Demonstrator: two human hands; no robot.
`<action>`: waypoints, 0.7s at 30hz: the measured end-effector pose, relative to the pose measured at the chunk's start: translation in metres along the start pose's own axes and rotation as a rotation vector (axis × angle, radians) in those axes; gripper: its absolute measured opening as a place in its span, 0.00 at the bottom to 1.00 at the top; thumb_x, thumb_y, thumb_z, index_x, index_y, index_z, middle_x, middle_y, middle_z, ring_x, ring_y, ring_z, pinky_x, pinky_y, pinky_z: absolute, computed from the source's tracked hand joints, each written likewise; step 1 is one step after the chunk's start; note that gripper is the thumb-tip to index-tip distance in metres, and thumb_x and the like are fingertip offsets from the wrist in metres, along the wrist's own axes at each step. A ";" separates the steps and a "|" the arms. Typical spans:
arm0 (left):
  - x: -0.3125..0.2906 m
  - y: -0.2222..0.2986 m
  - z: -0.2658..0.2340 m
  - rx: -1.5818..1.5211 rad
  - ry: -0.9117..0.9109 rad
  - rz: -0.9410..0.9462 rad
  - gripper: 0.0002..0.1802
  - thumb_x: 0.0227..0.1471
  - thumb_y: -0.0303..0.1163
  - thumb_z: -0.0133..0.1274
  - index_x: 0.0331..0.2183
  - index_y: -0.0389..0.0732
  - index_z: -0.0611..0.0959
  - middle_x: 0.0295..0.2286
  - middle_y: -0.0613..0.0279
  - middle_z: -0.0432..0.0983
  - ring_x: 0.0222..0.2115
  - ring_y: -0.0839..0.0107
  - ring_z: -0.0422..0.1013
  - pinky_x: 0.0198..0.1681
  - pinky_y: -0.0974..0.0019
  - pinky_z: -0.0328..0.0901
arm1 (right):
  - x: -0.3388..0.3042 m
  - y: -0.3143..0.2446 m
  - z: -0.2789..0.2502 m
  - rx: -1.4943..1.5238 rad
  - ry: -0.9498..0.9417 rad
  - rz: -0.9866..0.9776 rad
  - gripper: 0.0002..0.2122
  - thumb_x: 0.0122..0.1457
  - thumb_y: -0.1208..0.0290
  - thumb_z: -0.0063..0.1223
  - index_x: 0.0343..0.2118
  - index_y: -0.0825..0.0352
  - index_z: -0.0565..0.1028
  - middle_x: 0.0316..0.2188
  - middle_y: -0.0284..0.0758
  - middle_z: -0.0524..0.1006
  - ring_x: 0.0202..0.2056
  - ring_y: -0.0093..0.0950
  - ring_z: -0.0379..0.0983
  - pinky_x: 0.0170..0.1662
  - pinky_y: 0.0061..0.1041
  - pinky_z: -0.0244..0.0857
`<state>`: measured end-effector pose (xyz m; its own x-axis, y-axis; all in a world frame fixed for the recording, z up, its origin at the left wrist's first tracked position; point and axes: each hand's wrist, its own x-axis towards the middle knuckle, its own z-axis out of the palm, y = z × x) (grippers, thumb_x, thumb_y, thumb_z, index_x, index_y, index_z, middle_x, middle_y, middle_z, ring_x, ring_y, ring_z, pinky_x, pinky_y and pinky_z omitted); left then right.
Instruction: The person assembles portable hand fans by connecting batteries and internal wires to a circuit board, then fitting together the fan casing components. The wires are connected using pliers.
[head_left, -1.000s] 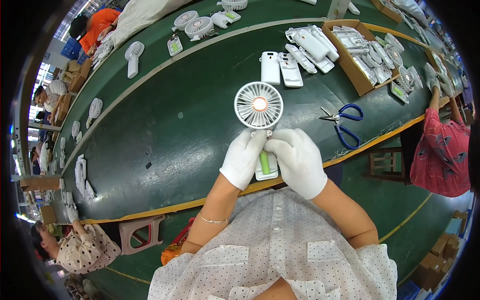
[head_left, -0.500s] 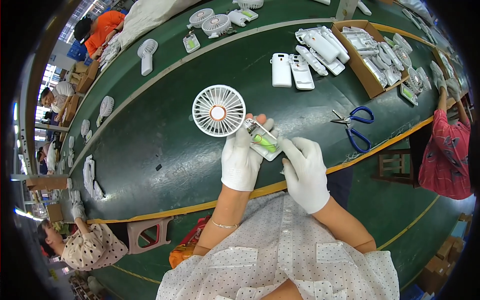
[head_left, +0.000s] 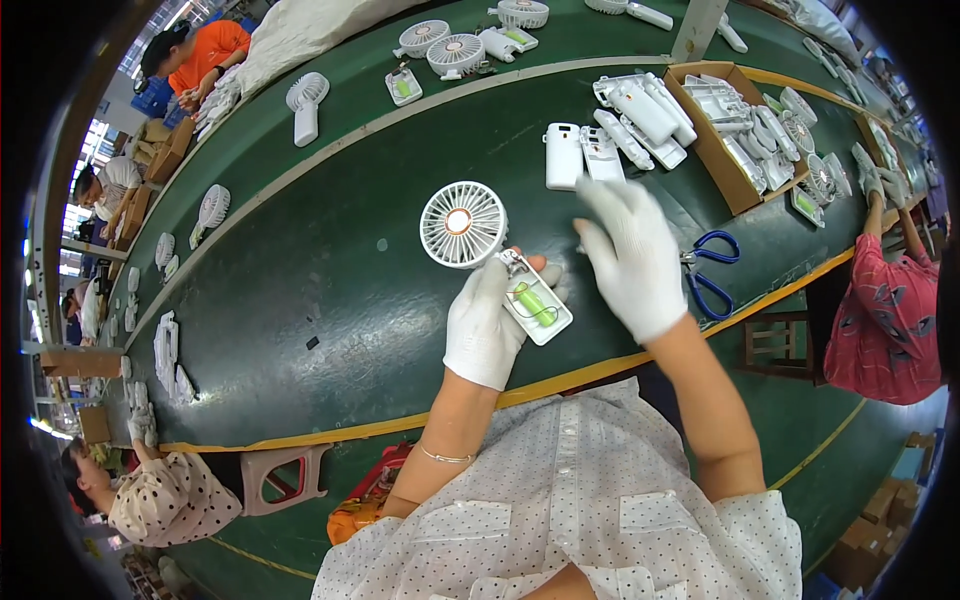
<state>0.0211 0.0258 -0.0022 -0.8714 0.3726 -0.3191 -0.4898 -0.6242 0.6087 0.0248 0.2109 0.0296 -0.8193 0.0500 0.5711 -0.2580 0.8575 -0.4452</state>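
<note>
My left hand (head_left: 478, 335), in a white glove, grips a white handheld fan (head_left: 440, 238) by its handle. The round fan head with its orange-ringed hub points away from me. The handle lies uncovered, showing a green battery (head_left: 537, 304) and thin wires inside. My right hand (head_left: 638, 262), also gloved, is stretched out over the bench to the right of the fan, thumb and fingers apart, nothing visible in it. Its fingertips reach the near end of two white handle covers (head_left: 564, 158) and hide part of one.
Blue-handled cutters (head_left: 716, 248) lie just right of my right hand, partly hidden. Beyond sit a heap of white casings (head_left: 650, 112) and a cardboard box (head_left: 727, 180) of parts. More fans (head_left: 456, 56) stand past the divider rail. Co-workers sit at both sides.
My right hand has left the fan handle and moved away and to the right, toward the covers. The left hand still holds the fan, its handle now turned more toward me.
</note>
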 end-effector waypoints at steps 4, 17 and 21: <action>0.001 0.002 -0.004 -0.084 -0.062 -0.034 0.20 0.66 0.36 0.42 0.52 0.31 0.67 0.49 0.42 0.70 0.51 0.48 0.70 0.52 0.43 0.69 | 0.023 0.038 0.014 -0.271 -0.121 0.092 0.24 0.52 0.71 0.62 0.54 0.61 0.72 0.39 0.43 0.75 0.42 0.43 0.72 0.47 0.38 0.67; -0.006 0.007 0.000 0.032 -0.136 -0.049 0.28 0.55 0.20 0.39 0.58 0.27 0.60 0.53 0.40 0.66 0.57 0.48 0.65 0.59 0.48 0.64 | -0.040 0.009 -0.024 -0.122 -0.150 0.130 0.21 0.52 0.72 0.63 0.50 0.68 0.75 0.47 0.44 0.75 0.47 0.43 0.72 0.52 0.34 0.65; -0.007 0.007 0.006 0.017 -0.119 -0.037 0.28 0.53 0.18 0.38 0.57 0.25 0.61 0.52 0.42 0.67 0.55 0.50 0.67 0.59 0.51 0.65 | -0.044 -0.007 -0.012 -0.156 -0.206 0.110 0.25 0.45 0.72 0.67 0.49 0.67 0.74 0.45 0.45 0.75 0.47 0.47 0.71 0.50 0.40 0.65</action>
<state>0.0244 0.0231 0.0089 -0.8427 0.4749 -0.2538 -0.5204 -0.5973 0.6102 0.0689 0.2094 0.0159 -0.9290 0.0553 0.3659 -0.0932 0.9220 -0.3759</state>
